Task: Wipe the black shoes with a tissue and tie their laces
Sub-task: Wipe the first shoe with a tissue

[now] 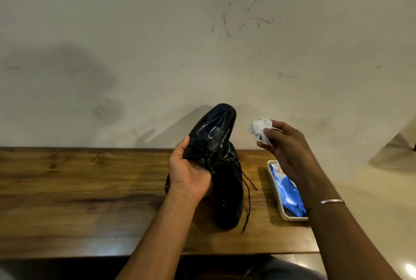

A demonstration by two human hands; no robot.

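My left hand (189, 171) has the 1st black shoe (211, 135) lifted off the table (90, 189), toe pointing up and away toward the wall (202, 43). Fingers are curled under and round the shoe's mid part, thumb up along its left side, so it's a firm grasp. Pale streaks show on the upper near the toe. Its laces look bunched near my thumb; can't tell if they're tied.

The 2nd shoe (227, 191) lies flat on the table just below and behind the lifted one, toe away from me, partly hidden by my left hand. Its laces (247, 189) are loose, and they trail out to the right across the wood.

My right hand (286, 146) is up in the air to the right of the lifted shoe, not touching it. Thumb and fingertips pinch a crumpled white tissue (261, 129), which sticks out to the left toward the shoe. There's a thin metal bracelet (332, 201) on that wrist.

Under the right forearm, near the table's right end, sits a cream tray (295, 218) w/ a blue pack (290, 196) in it. The wall has dark scuffs and smudges.
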